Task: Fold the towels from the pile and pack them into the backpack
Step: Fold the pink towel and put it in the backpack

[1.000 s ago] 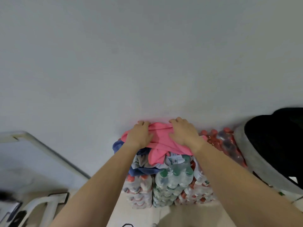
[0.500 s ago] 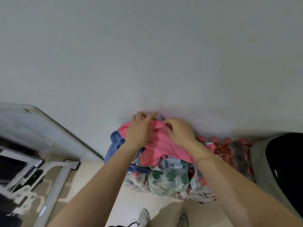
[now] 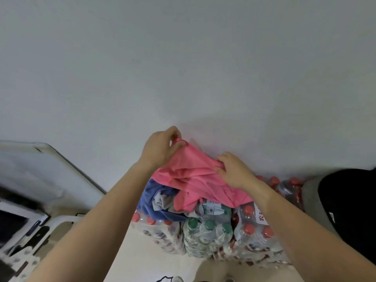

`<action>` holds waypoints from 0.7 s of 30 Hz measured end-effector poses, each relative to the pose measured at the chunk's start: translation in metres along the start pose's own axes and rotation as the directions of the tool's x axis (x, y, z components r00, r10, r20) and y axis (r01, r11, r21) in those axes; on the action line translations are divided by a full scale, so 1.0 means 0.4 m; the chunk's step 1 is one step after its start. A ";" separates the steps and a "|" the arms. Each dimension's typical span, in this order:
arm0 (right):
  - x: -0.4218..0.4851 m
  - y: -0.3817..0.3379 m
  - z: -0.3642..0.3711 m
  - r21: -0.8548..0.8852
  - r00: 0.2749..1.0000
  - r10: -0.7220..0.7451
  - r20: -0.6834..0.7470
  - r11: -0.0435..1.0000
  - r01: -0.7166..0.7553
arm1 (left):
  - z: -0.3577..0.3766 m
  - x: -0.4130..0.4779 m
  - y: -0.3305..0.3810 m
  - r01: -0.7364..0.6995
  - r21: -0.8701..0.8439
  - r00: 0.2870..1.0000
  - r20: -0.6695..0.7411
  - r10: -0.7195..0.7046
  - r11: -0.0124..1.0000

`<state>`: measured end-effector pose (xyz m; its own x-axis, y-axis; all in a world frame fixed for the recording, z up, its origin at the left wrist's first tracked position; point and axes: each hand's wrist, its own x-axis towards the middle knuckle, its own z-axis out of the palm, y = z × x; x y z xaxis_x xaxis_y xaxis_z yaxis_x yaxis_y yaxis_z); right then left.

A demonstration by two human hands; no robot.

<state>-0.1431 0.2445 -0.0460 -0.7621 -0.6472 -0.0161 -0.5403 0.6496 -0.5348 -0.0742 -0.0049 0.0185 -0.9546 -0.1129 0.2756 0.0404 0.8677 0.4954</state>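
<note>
A pink towel (image 3: 195,176) lies on top of the towel pile, which rests on stacked packs of water bottles against the wall. My left hand (image 3: 160,147) pinches the towel's far edge and holds it a little above the pile. My right hand (image 3: 234,169) grips a bunched fold of the same towel at its right side. Under the pink towel, a blue towel (image 3: 150,198) and a grey one (image 3: 164,202) lie crumpled. The black backpack (image 3: 345,204) with a grey side stands at the right edge, partly out of frame.
Shrink-wrapped packs of bottles with red caps (image 3: 254,226) and green caps (image 3: 207,228) stand on the pale floor. A white wall (image 3: 183,68) rises right behind them. A white frame and a dark screen (image 3: 30,200) sit at the left.
My left hand has lifted the pink towel's far edge up off the pile. My right hand has shifted right and bunched the cloth. The view has tilted down a little.
</note>
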 end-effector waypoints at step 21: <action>-0.027 -0.084 -0.206 -0.145 0.969 0.249 -0.005 0.958 -0.247 | -0.108 0.026 0.037 -0.011 -0.258 0.995 0.094 0.036 0.966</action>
<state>-0.1462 0.2625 0.0418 -0.8745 -0.4631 -0.1441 -0.3812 0.8400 -0.3862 -0.0709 -0.0143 0.0643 -0.9760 -0.0358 0.2149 0.1253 0.7144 0.6884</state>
